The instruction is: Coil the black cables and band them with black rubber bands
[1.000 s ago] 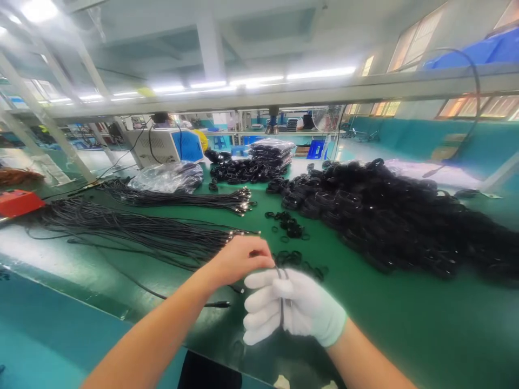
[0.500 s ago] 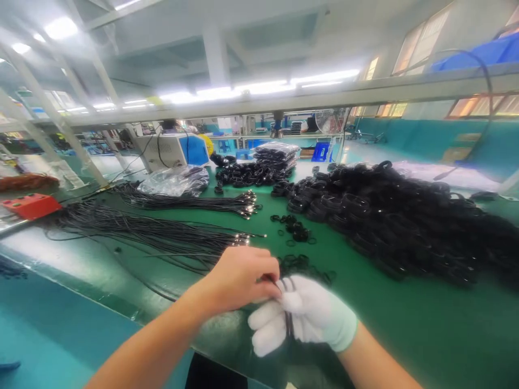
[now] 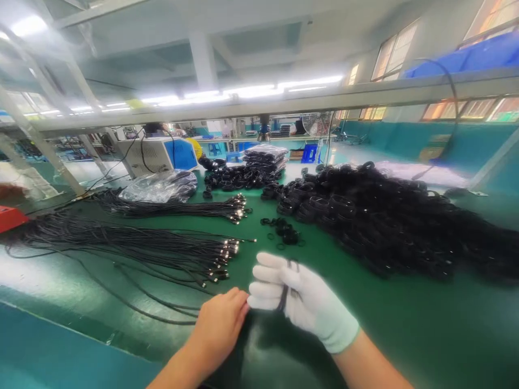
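A white glove covers my right hand [image 3: 304, 305]; its palm is turned up and its fingers point left. Black cable [image 3: 284, 296] crosses the palm and fingers, pinned under the thumb. My bare left hand [image 3: 221, 323] is just left of the gloved fingertips, its fingers pressed together. A black cable [image 3: 174, 321] runs from the left into this hand; its grip is partly hidden by the back of the hand. Beyond it, a bundle of straight black cables [image 3: 162, 246] with metal plug ends lies on the green tabletop.
A second cable bundle [image 3: 190, 209] lies farther back. On the right is a large heap of coiled black cables [image 3: 365, 216]. Small black rings [image 3: 287, 232] sit mid-table. Behind are a clear plastic bag [image 3: 162, 185], a white-and-blue machine [image 3: 150, 154] and stacked bagged coils [image 3: 265, 154].
My left hand has drawn away from the gloved palm, down and to the left. The gloved fingers have straightened. The view has turned slightly to the right.
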A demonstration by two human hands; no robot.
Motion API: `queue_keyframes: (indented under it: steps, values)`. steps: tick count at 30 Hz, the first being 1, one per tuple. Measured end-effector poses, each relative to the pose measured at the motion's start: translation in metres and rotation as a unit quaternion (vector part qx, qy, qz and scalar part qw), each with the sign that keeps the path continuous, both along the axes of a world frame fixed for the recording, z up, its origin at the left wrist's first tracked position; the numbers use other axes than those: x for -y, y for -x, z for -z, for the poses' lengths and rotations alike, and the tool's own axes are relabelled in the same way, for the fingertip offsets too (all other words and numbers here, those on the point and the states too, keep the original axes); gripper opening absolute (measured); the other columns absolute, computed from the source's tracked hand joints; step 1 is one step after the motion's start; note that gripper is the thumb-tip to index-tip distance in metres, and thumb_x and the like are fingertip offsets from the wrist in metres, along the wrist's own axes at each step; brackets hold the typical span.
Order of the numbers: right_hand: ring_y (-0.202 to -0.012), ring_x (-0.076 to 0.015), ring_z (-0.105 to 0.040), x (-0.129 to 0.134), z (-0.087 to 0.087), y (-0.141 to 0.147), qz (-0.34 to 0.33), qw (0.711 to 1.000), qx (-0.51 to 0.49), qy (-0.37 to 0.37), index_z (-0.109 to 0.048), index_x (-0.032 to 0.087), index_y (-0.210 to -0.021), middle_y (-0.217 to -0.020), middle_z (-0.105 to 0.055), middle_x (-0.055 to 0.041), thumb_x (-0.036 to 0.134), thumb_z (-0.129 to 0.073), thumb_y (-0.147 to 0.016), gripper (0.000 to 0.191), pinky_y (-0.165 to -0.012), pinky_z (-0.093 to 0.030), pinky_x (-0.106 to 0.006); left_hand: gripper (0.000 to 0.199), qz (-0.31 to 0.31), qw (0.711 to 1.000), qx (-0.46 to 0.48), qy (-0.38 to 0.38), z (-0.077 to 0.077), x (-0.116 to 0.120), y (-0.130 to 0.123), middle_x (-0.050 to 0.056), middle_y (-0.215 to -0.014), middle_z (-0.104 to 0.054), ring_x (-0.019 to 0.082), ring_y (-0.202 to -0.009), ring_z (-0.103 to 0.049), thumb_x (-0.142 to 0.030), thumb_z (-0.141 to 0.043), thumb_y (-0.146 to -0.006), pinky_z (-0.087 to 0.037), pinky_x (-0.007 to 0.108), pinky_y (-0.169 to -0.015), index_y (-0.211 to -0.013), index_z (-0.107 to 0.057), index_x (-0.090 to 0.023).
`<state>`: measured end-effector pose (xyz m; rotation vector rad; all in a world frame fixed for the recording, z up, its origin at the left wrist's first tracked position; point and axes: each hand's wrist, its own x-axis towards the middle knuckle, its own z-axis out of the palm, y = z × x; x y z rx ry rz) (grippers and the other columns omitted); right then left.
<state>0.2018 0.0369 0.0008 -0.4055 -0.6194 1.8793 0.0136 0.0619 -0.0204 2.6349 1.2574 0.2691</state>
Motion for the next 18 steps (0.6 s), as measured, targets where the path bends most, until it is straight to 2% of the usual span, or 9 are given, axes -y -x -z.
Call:
queue_keyframes:
  steps: [3,5,7,9,11,13,15,18]
  values:
    - [-0.082,-0.0211,-0.064,0.0,0.004,0.003,0.04,0.998,0.044,0.013,-0.055,0.015,-0.108,-0.097,-0.065,-0.0096,0.03,-0.07,-0.077,0.038,-0.085,-0.045,-0.045,0.02,0.031,0.996,-0.067,-0.042,-0.009,0.024,-0.01,0.003,-0.08,-0.065,0.017,-0.066,-0.06,-0.016,-0.04,-0.087,-0.036,0.026,-0.057,-0.083,-0.059,-0.021]
    - [-0.086,-0.0215,-0.064,0.002,0.01,0.007,0.039,0.996,0.082,0.018,-0.055,0.013,-0.109,-0.1,-0.065,-0.0122,0.027,-0.069,-0.078,0.037,-0.085,-0.046,-0.041,0.017,0.069,0.993,-0.055,-0.078,-0.02,0.026,-0.014,0.002,-0.076,-0.065,0.016,-0.064,-0.058,-0.018,-0.044,-0.087,-0.034,0.027,-0.057,-0.078,-0.059,-0.02]
    - [-0.084,-0.0202,-0.064,0.005,0.018,0.01,-0.012,0.995,0.1,-0.003,-0.056,0.01,-0.11,-0.097,-0.066,-0.0131,0.026,-0.068,-0.079,0.036,-0.081,-0.047,-0.037,0.016,0.115,0.987,-0.023,-0.107,-0.034,0.017,-0.013,0.001,-0.073,-0.063,0.015,-0.065,-0.056,-0.027,-0.051,-0.087,-0.034,0.027,-0.06,-0.075,-0.059,-0.02]
    - [-0.08,-0.0201,-0.064,0.007,0.024,0.011,-0.093,0.992,0.083,-0.032,-0.057,0.009,-0.108,-0.093,-0.067,-0.0133,0.028,-0.066,-0.081,0.035,-0.078,-0.048,-0.038,0.017,0.152,0.984,0.011,-0.097,-0.049,0.002,-0.009,-0.001,-0.072,-0.063,0.014,-0.068,-0.055,-0.036,-0.059,-0.082,-0.035,0.026,-0.063,-0.074,-0.062,-0.021]
    - [-0.081,-0.0226,-0.065,0.009,0.027,0.012,-0.165,0.984,0.052,-0.044,-0.058,0.007,-0.107,-0.092,-0.066,-0.0149,0.03,-0.065,-0.081,0.036,-0.08,-0.048,-0.044,0.015,0.167,0.984,0.048,-0.046,-0.062,-0.013,-0.006,-0.002,-0.073,-0.063,0.012,-0.071,-0.055,-0.035,-0.066,-0.077,-0.036,0.024,-0.066,-0.074,-0.065,-0.021]
    - [-0.083,-0.0247,-0.065,0.011,0.028,0.014,-0.205,0.978,0.033,-0.033,-0.058,0.006,-0.108,-0.093,-0.065,-0.0163,0.031,-0.066,-0.08,0.039,-0.082,-0.046,-0.049,0.009,0.165,0.98,0.102,0.039,-0.067,-0.025,-0.004,-0.003,-0.076,-0.063,0.011,-0.071,-0.055,-0.029,-0.07,-0.074,-0.038,0.021,-0.065,-0.075,-0.067,-0.021]
    - [-0.08,-0.0233,-0.065,0.013,0.029,0.017,-0.233,0.972,0.015,-0.016,-0.057,0.006,-0.108,-0.09,-0.064,-0.0146,0.032,-0.069,-0.077,0.043,-0.08,-0.047,-0.049,0.009,0.169,0.962,0.163,0.142,-0.064,-0.032,-0.005,-0.002,-0.075,-0.063,0.01,-0.071,-0.056,-0.025,-0.072,-0.071,-0.041,0.019,-0.064,-0.075,-0.068,-0.018]
    - [-0.069,-0.0165,-0.06,0.015,0.029,0.024,-0.255,0.967,-0.016,0.008,-0.056,0.009,-0.106,-0.08,-0.06,-0.0056,0.033,-0.075,-0.07,0.047,-0.077,-0.047,-0.048,0.01,0.15,0.92,0.257,0.256,-0.045,-0.036,-0.008,0.0,-0.075,-0.064,0.012,-0.072,-0.058,-0.024,-0.068,-0.073,-0.044,0.02,-0.065,-0.075,-0.068,-0.014]
